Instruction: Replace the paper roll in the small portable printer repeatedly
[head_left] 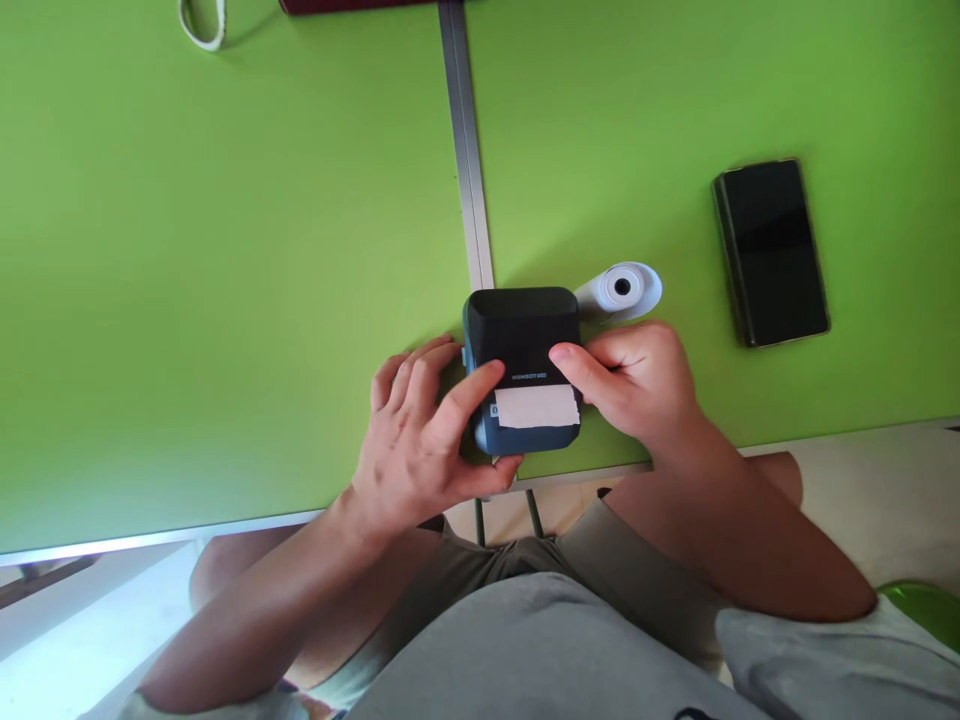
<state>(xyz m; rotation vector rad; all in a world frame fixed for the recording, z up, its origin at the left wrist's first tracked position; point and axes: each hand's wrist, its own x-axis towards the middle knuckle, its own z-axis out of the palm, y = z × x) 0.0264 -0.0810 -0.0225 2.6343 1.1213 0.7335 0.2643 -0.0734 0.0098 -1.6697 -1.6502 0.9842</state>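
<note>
A small portable label printer (525, 340), black on top with a dark blue body, sits near the table's front edge. A torn strip of white paper (537, 407) sticks out of its slot. My left hand (420, 430) holds the printer from the left, index finger on the lid and thumb at the front edge; its other fingers reach down to the left side. From the right, my right hand (637, 380) grips it with the thumb on the lid and the curled fingers at the side, partly hidden. Just behind my right hand lies a white paper roll (622, 289), its outer end loose.
A black smartphone-like device (776, 250) lies at the right of the green table (225, 250). A metal strip (465, 140) runs along the table's seam. At the far edge are a white loop (219, 25) and part of a dark red object (352, 5).
</note>
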